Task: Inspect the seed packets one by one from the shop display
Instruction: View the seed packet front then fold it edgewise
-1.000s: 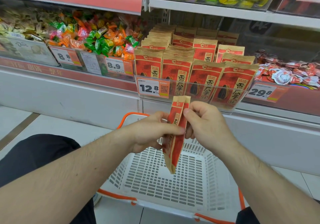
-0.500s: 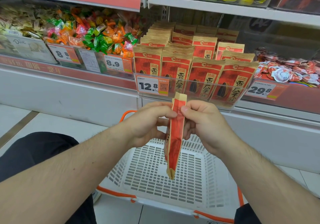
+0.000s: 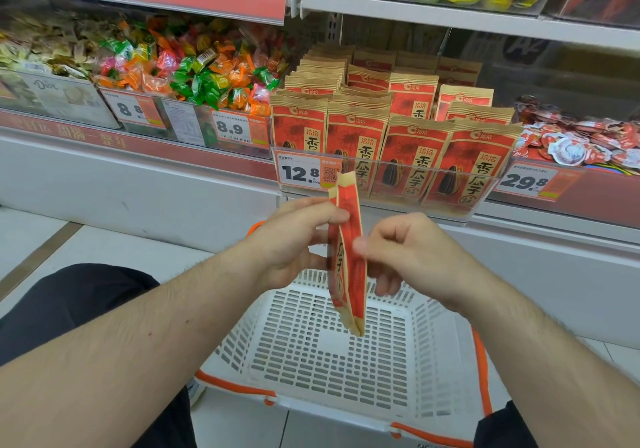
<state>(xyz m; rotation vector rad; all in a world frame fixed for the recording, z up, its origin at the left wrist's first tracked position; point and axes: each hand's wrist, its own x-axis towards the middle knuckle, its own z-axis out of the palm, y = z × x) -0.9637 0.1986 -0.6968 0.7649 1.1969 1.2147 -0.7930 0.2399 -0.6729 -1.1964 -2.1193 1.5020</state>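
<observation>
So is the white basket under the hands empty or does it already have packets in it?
Empty, as far as shown: the basket floor shows only bare slotted plastic. The one seed packet is held above it by both hands.

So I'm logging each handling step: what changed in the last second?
The seed packet turned from slightly angled to nearly edge-on. The right hand slid its pinch from the packet's top to its middle; the left hand kept its grip near the top. The basket and shelf packets stayed put.

White basket [image 3: 446, 343] below; candy bins [image 3: 194, 73] left w/ price tags [image 3: 239, 130].
</observation>
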